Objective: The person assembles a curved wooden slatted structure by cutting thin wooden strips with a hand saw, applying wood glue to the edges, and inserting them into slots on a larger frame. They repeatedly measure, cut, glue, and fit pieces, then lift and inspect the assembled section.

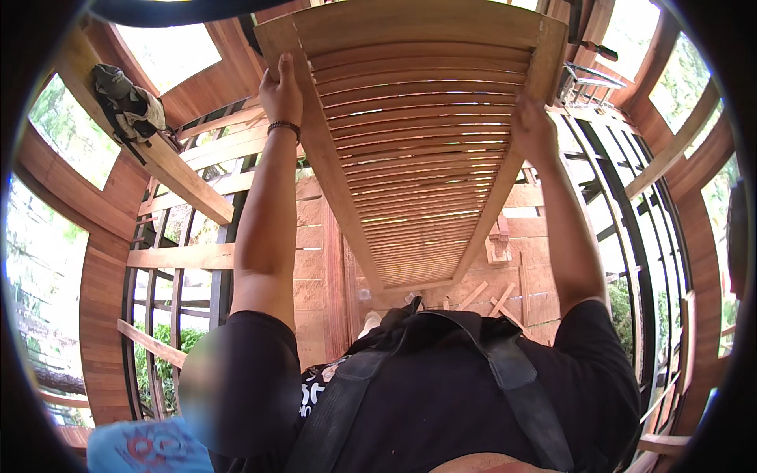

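Note:
A tall wooden louvred shutter [434, 169] stands upright in front of me, its broad plain top rail nearest the camera and its lower end down by the floor. Rows of thin slats run across it, with light showing through the gaps. My left hand [281, 93] is closed on the left side of its frame near the top, with a dark beaded bracelet on the wrist. Slightly lower, my right hand [536, 130] grips the right side. The fingertips of both hands are partly hidden by the frame.
Wood offcuts [497, 303] lie on the plank floor [311, 260]. A cap and bag [130, 102] rest on a beam at left. Open dark joists [177, 292] flank both sides. At lower left, close by, is another person in light blue [146, 448].

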A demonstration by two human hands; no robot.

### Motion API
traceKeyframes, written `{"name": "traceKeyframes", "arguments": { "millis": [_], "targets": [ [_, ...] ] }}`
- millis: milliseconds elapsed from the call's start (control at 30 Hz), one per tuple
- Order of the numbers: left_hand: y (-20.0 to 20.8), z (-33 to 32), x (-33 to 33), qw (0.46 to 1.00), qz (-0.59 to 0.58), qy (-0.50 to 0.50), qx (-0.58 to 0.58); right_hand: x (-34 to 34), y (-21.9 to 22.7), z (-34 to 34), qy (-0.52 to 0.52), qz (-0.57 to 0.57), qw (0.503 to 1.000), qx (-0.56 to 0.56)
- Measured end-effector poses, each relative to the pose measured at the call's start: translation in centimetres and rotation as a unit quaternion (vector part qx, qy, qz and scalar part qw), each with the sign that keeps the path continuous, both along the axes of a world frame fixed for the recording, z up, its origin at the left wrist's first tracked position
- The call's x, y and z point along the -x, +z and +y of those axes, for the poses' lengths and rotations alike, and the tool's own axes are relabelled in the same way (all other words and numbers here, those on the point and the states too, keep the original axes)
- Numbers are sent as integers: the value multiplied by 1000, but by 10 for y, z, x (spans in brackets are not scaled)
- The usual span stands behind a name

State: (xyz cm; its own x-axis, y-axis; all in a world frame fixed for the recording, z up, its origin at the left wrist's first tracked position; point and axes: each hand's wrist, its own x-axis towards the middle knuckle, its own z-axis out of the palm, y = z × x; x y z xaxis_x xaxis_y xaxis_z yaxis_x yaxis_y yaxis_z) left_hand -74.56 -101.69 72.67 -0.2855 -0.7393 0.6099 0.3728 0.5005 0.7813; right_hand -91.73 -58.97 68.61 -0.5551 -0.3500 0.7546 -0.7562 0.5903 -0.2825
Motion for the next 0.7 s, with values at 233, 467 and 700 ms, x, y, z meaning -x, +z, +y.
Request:
{"name": "traceKeyframes", "arguments": {
  "millis": [233, 467, 700],
  "targets": [
    [-1, -4, 5, 998, 61, -12, 14, -63, -126, 41, 27, -357, 931, 66],
    [-6, -13, 8, 997, 27, -64, -23, -110, -121, 128, 124, -503, 796, 312],
    [-9, -35, 23, 999, -12, -39, -8, -187, 12, 150, 322, -232, 880, 262]
  ]
}}
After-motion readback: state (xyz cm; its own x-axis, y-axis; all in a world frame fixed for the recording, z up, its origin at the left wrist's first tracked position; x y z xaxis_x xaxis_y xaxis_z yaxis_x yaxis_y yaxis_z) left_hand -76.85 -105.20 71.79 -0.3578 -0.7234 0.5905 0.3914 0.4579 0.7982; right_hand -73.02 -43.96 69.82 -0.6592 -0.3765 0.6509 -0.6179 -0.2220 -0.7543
